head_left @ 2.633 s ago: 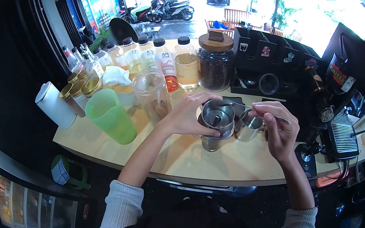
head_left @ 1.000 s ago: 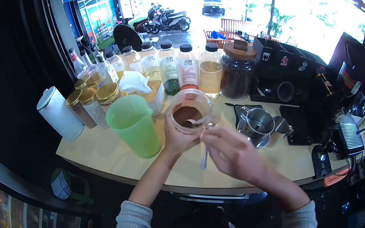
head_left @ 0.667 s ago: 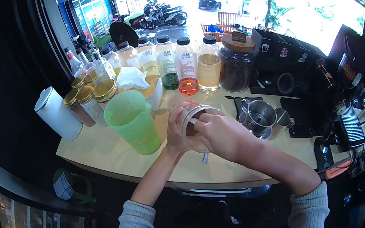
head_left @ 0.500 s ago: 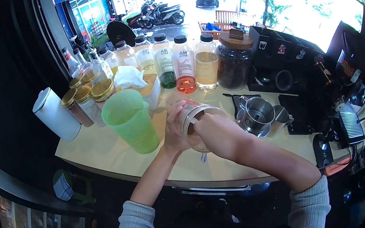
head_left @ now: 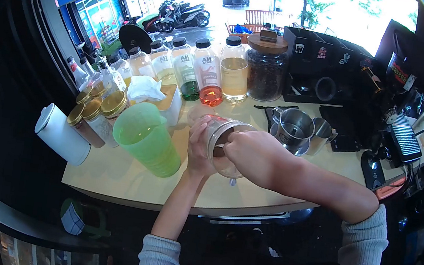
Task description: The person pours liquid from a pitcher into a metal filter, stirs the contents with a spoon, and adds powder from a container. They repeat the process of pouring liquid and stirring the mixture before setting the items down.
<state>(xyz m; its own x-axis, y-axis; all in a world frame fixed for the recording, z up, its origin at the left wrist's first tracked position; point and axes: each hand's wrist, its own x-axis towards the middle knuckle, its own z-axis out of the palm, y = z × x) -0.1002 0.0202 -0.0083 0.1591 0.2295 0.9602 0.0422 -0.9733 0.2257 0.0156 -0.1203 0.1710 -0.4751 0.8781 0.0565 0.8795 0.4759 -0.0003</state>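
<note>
A: Containers on the bench (head_left: 127,175), big to small?
B: Green jug (head_left: 145,140) is front left and upright; its inside isn't visible from here. Bean jar (head_left: 265,73) at the back has a wooden lid and is near full of dark beans. Row of black-capped bottles (head_left: 232,74) left of it holds amber, red and green liquid, with red and green low. Then the clear jar (head_left: 221,141), mid-bench just right of the jug, tipped with its mouth toward the person.
A: Hands?
B: Left hand (head_left: 198,146) is wrapped round the jar's side, fingers curled on it. Right hand (head_left: 251,156) is at the jar's mouth.
A: Right one open or closed?
B: Can't tell, the rim hides the fingers.
A: Jar contents?
B: A brown patch shows through the wall. Hands cover the rest.
A: Smaller stuff?
B: Steel cup (head_left: 293,127) on a saucer sits right of the jar, apart from it. Small steel pitcher (head_left: 320,135) is just beside the cup. Contents of both unreadable. Gold-lidded tins (head_left: 99,113) behind the jug are partly blocked by it.
</note>
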